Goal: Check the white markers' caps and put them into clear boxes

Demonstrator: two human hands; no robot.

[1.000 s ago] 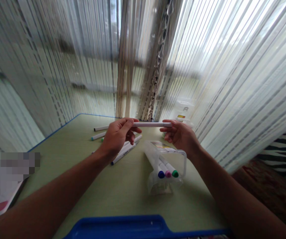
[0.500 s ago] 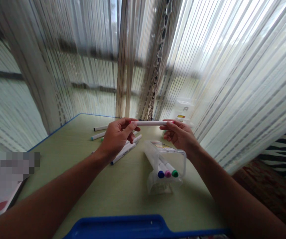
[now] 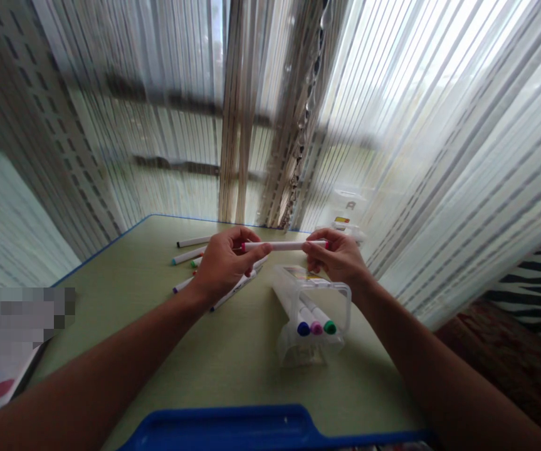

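Note:
A white marker [image 3: 286, 246] with pink ends is held level above the table between both hands. My left hand [image 3: 227, 258] pinches it near its left end, thumb along the front. Closed on the right part is my right hand [image 3: 338, 255], with the pink tip showing by its fingers. Below and nearer to me lies a clear plastic case [image 3: 283, 294], its open end facing me. Inside are a blue-tipped marker [image 3: 303, 328], a pink-tipped marker [image 3: 316, 327] and a green-tipped marker [image 3: 330, 326]. Several loose markers [image 3: 188, 255] lie behind and beside my left hand, partly hidden by it.
The pale green table [image 3: 171, 357] has a blue edge and a blue tray [image 3: 227, 429] at the front. A clear container [image 3: 346, 216] stands behind my right hand. Striped sheer curtains [image 3: 180, 125] hang behind the table. A partly blurred-out object [image 3: 7, 351] is at left.
Both hands have lowered slightly with the marker. My fingers have shifted inward along it, so both pink ends show more. The case and its markers have stayed in place.

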